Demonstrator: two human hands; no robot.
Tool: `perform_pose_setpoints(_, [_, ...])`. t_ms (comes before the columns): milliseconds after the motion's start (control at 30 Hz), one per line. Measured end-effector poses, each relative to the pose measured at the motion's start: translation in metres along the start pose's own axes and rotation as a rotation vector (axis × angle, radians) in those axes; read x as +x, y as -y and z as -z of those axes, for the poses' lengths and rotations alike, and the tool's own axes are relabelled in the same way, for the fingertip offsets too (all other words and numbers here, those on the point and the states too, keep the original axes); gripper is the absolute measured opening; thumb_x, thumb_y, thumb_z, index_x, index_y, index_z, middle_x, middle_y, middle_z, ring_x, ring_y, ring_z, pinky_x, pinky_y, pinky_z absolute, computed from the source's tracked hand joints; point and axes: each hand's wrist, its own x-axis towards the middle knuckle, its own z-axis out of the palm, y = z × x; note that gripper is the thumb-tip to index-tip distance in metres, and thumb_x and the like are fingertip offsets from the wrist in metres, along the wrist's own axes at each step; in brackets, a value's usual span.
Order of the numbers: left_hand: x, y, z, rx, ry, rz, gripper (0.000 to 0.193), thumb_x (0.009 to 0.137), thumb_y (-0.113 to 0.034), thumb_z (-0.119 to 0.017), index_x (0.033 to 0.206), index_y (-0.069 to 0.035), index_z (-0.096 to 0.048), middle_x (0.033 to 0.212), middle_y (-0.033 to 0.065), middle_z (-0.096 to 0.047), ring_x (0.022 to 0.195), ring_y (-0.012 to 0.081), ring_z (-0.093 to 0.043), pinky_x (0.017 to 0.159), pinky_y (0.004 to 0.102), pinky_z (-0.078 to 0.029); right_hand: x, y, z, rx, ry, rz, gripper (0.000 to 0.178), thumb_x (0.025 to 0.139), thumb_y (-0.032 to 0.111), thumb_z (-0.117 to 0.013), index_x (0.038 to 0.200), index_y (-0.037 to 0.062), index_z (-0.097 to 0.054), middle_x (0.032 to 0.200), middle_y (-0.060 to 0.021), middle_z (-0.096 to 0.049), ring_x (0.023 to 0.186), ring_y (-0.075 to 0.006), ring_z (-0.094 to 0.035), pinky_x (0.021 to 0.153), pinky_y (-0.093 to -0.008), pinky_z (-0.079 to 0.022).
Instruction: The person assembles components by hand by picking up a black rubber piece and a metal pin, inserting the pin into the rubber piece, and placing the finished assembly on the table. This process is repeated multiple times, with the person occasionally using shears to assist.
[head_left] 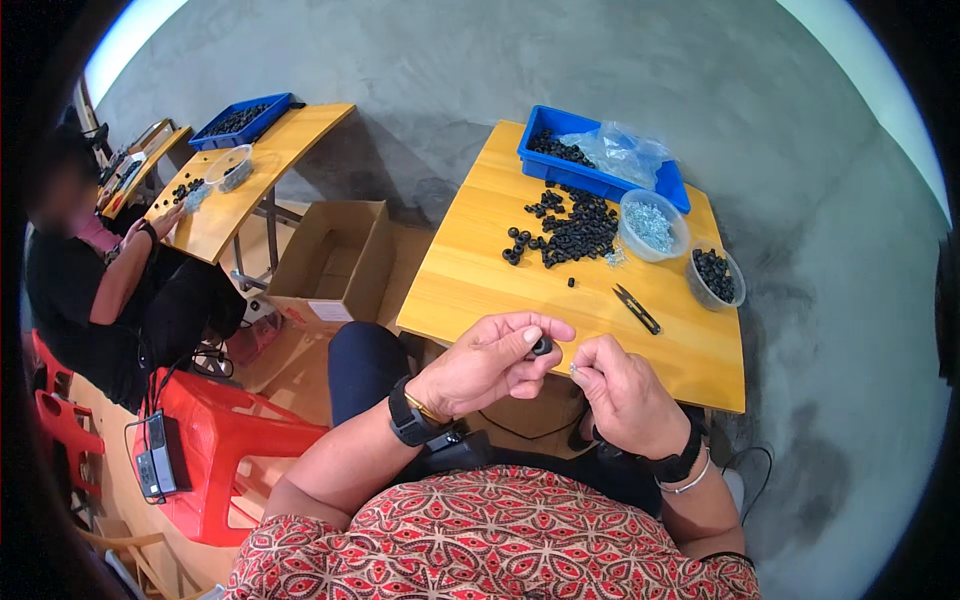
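Note:
My left hand (pixel 490 365) is closed around a small round black plastic part (pixel 541 346), held between thumb and fingers. Just to its right, my right hand (pixel 625 398) pinches a tiny shiny metal piece (pixel 573 369) whose exact kind is too small to make out. The two hands are close but apart, above the near edge of the wooden table (pixel 460 290). A heap of similar black parts (pixel 580 230) lies farther back on the tabletop. Black thread snips (pixel 637 310) rest just beyond my right hand.
At the back stands a blue tray (pixel 610 185) with black parts and a clear plastic bag. Two tubs stand right: one of silvery pieces (pixel 650 226), one of black parts (pixel 714 276). A cardboard box (pixel 335 260), a red stool (pixel 235 430) and a seated co-worker (pixel 110 270) are left.

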Motion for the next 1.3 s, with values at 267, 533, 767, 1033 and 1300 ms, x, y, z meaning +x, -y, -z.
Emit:
perform_pose_setpoints(267, [-0.002, 0.001, -0.003, 0.036, 0.002, -0.091, 0.029, 0.093, -0.021, -0.042, 0.111, 0.001, -0.049, 0.085, 0.0061, -0.054, 0.071, 0.0102, -0.052, 0.056, 0.0213, -0.041, -0.008, 0.006, -0.006, 0.025, -0.051, -0.028, 0.011, 0.083, 0.004, -0.050, 0.088, 0.0010, -0.041, 0.066, -0.0157, -0.052, 0.061, -0.0345, -0.055, 0.053, -0.0388, -0.042])
perform_pose_setpoints(533, [-0.006, 0.001, 0.000, -0.092, -0.199, -0.032, 0.023, 0.092, -0.021, -0.043, 0.104, -0.003, -0.052, 0.067, 0.0010, -0.043, 0.051, 0.0070, -0.027, 0.044, 0.0192, -0.027, -0.014, 0.008, -0.013, 0.031, -0.040, -0.042, 0.011, 0.082, 0.003, -0.051, 0.088, 0.0014, -0.042, 0.066, -0.0148, -0.052, 0.060, -0.0334, -0.055, 0.053, -0.0379, -0.042])
perform_pose_setpoints(767, [-0.009, 0.003, -0.001, -0.074, -0.136, -0.031, 0.025, 0.092, -0.022, -0.043, 0.105, -0.003, -0.052, 0.067, 0.0015, -0.045, 0.054, 0.0068, -0.031, 0.047, 0.0195, -0.032, -0.017, 0.006, -0.017, 0.099, -0.029, -0.086, 0.011, 0.082, 0.003, -0.050, 0.089, 0.0014, -0.042, 0.066, -0.0142, -0.051, 0.059, -0.0317, -0.054, 0.052, -0.0362, -0.041])
perform_pose_setpoints(1033, [-0.011, 0.010, 0.005, 0.403, -0.093, -0.022, 0.024, 0.091, -0.014, -0.047, 0.111, -0.001, -0.051, 0.082, 0.0007, -0.053, 0.069, 0.0058, -0.048, 0.057, 0.0199, -0.040, -0.020, 0.002, -0.019, 0.098, -0.043, -0.092, 0.009, 0.084, 0.004, -0.049, 0.088, 0.0009, -0.042, 0.067, -0.0138, -0.051, 0.059, -0.0303, -0.054, 0.053, -0.0353, -0.041])
perform_pose_setpoints(1300, [-0.016, 0.011, 0.001, 0.587, -0.198, -0.144, 0.021, 0.082, -0.005, -0.059, 0.102, 0.000, -0.055, 0.071, -0.0011, -0.055, 0.053, 0.0029, -0.046, 0.047, 0.0165, -0.037, -0.018, -0.002, -0.020, 0.109, -0.047, -0.062, 0.009, 0.084, 0.004, -0.049, 0.088, 0.0012, -0.042, 0.065, -0.0143, -0.051, 0.058, -0.0307, -0.054, 0.052, -0.0353, -0.041])
